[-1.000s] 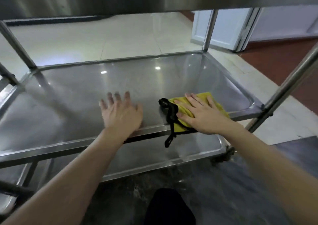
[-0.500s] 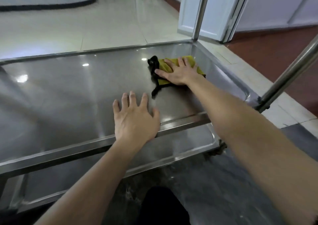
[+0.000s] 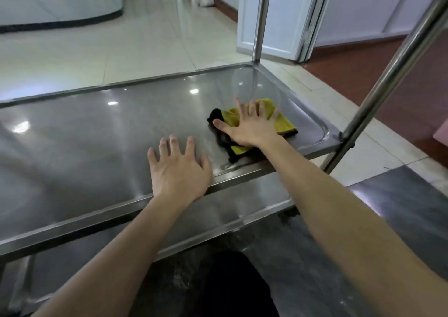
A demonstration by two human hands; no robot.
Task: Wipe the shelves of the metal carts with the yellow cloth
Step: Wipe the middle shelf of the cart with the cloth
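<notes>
Yellow cloth [image 3: 283, 122] (black-edged, crumpled) lies flat under right hand [image 3: 252, 127].

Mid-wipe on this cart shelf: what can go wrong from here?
1. The black strap on the yellow cloth trails toward the front rim; it may snag there.
2. The right hand presses flat, not gripping, so the cloth could slip out from under it.
3. The left hand lies flat on the shelf and may leave prints.

Pale tiles [image 3: 121, 50] are gleaming at eleven o'clock. A white door [image 3: 274, 21] is standing at one o'clock — red-brown flooring [image 3: 363, 69] beside it.
</notes>
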